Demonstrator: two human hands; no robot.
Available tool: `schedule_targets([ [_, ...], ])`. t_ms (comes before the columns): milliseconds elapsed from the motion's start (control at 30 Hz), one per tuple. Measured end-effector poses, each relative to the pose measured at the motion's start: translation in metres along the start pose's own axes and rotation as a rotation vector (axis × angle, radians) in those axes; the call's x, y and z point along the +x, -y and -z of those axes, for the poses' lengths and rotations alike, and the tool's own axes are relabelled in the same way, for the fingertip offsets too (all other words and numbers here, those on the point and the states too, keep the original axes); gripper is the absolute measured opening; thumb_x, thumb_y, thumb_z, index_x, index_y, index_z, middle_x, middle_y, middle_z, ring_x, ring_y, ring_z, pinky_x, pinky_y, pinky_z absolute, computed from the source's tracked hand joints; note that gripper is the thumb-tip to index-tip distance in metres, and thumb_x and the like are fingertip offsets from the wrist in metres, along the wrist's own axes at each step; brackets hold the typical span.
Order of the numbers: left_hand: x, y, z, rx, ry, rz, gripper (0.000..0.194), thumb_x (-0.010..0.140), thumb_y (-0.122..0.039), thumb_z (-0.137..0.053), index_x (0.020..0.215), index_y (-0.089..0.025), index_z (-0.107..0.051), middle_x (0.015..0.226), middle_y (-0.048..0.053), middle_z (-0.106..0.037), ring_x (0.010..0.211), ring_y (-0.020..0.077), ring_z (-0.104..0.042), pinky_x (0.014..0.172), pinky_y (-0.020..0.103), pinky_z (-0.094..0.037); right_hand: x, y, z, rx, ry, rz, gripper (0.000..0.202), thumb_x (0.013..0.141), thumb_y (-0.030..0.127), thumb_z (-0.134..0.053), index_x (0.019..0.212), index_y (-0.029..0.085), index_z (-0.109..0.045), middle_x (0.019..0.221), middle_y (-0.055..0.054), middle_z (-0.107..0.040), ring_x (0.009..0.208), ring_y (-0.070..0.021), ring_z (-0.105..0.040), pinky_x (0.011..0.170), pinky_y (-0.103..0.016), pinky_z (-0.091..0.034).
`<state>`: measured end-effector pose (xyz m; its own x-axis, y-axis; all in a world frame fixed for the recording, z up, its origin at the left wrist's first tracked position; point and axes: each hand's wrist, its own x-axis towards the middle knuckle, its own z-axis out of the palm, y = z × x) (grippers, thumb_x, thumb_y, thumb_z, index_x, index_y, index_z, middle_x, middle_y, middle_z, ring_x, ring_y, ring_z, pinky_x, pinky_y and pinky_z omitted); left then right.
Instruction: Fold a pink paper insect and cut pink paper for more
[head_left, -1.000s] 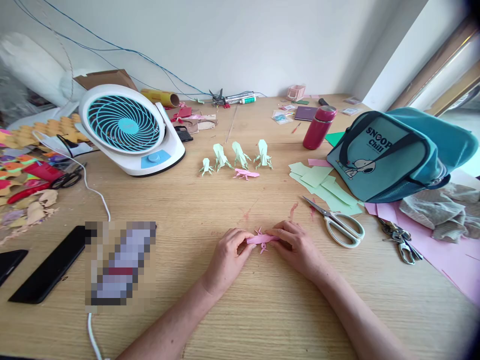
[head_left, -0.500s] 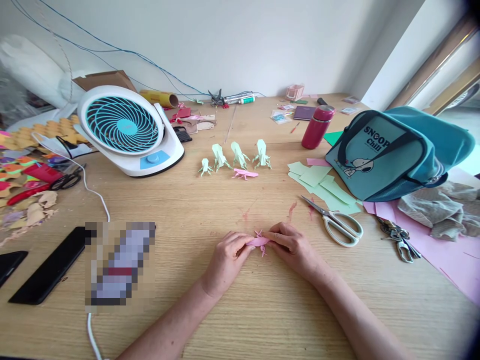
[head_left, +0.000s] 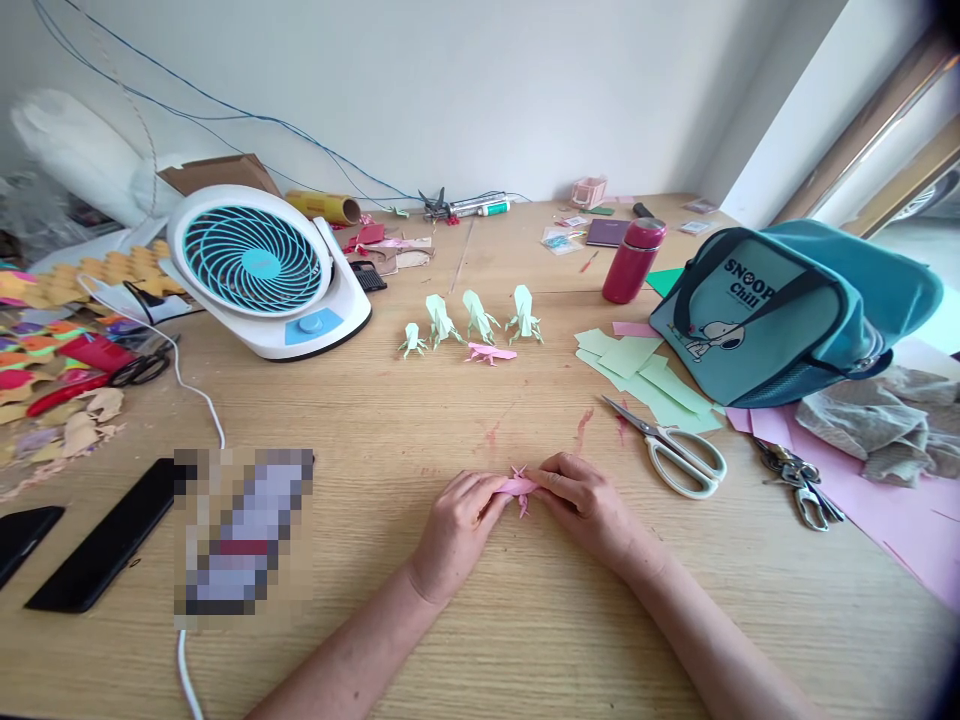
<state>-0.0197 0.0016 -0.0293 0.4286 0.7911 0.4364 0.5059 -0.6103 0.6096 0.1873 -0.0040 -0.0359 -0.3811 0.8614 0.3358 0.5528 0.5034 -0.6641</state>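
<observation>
Between my hands is a small pink origami insect [head_left: 519,487], its thin legs sticking out above and below. My left hand [head_left: 463,512] pinches its left end, fingers closed. On the opposite end the fingers of my right hand [head_left: 581,497] are closed too, partly covering the paper. Beyond the hands stand several pale green origami insects [head_left: 480,316] in a row. A second pink origami insect [head_left: 491,353] lies in front of them. To the right of my right hand rest white-handled scissors [head_left: 684,462], blades slightly parted.
Green paper pieces [head_left: 637,370] and a teal bag [head_left: 750,310] occupy the right, with keys [head_left: 802,485] on pink paper [head_left: 877,500]. A red bottle [head_left: 634,262] stands behind. On the left are a fan [head_left: 262,270], its white cable, a black case [head_left: 105,535] and paper scraps.
Both hands keep hold of the pink insect in nearly the same place, with small finger shifts. The whole view has moved slightly; the objects on the table stay put.
</observation>
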Motion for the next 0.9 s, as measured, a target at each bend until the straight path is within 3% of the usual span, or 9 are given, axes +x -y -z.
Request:
schedule_targets([
  [200, 0.0000, 0.0004, -0.0014, 0.011, 0.014, -0.043, 0.020, 0.094, -0.015, -0.057, 0.108, -0.024, -0.066, 0.098, 0.000, -0.073, 0.090, 0.0156, -0.067, 0.085, 0.032, -0.054, -0.0004, -0.0004, -0.0021, 0.005, -0.016, 0.052, 0.031, 0.100, 0.024, -0.047, 0.123, 0.029, -0.066, 0.096, -0.008, -0.066, 0.086, -0.0186, -0.062, 0.076, -0.032, -0.050],
  [467, -0.0027, 0.0035, -0.0039, 0.074, 0.044, 0.015, 0.017, 0.093, -0.015, -0.057, 0.108, -0.021, -0.065, 0.095, 0.005, -0.069, 0.090, 0.0189, -0.063, 0.080, 0.034, -0.054, -0.0002, 0.0006, 0.0007, -0.034, -0.009, 0.010, 0.032, 0.098, 0.024, -0.051, 0.128, 0.028, -0.062, 0.102, -0.008, -0.067, 0.092, -0.0208, -0.063, 0.080, -0.035, -0.051],
  [900, -0.0011, 0.0019, -0.0032, 0.014, 0.051, -0.007, 0.020, 0.095, -0.017, -0.056, 0.110, -0.025, -0.066, 0.098, 0.002, -0.071, 0.090, 0.0163, -0.065, 0.084, 0.032, -0.054, 0.0000, -0.0001, 0.0005, -0.064, 0.014, 0.073, 0.027, 0.100, 0.024, -0.047, 0.117, 0.025, -0.067, 0.100, -0.009, -0.068, 0.091, -0.0205, -0.065, 0.080, -0.034, -0.054],
])
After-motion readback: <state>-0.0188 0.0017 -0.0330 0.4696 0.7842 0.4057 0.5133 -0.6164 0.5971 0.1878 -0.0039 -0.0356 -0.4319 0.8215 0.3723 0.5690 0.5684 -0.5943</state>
